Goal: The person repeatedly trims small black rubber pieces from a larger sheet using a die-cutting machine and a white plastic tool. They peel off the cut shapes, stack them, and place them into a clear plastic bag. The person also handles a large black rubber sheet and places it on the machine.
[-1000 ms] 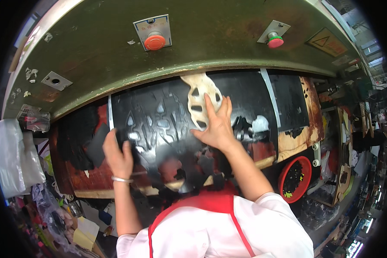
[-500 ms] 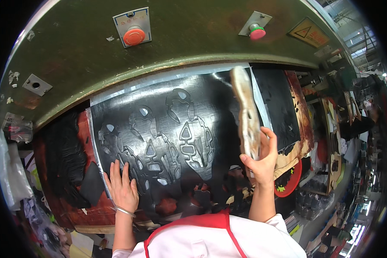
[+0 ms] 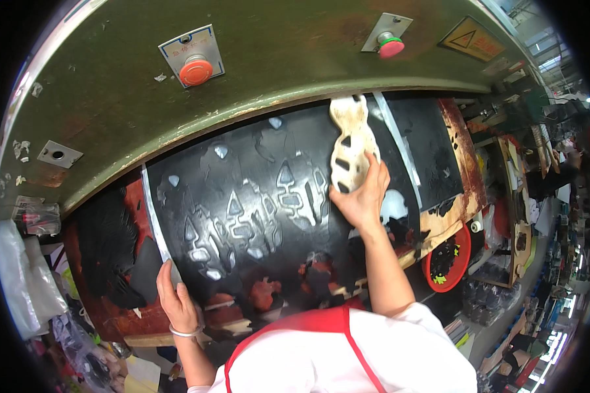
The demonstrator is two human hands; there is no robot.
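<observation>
A long cream cutting die (image 3: pixel 354 145) with wavy sides and several cut-outs lies on the black sheet (image 3: pixel 242 150), right of the middle. My right hand (image 3: pixel 366 196) grips its near end, thumb on the left side and fingers on the right. Rows of cut shoe-part outlines and small openings mark the sheet to the left of the die. At the sheet's near left edge, by a pale strip (image 3: pixel 152 216), rests my left hand (image 3: pixel 179 304). Its fingers are stretched out close together, and no object shows in it.
A green machine front (image 3: pixel 269 56) spans the far side, with an orange push button (image 3: pixel 196 71) and a pink one (image 3: pixel 391 47). Black scraps (image 3: pixel 105 242) pile up at left. A red basin (image 3: pixel 447 262) with dark and yellow-green bits stands at right.
My right hand has brought the die down from a raised tilt to flat on the sheet. The sheet reaches farther beneath the machine front. My left hand has slid off the outlines to the near-left edge.
</observation>
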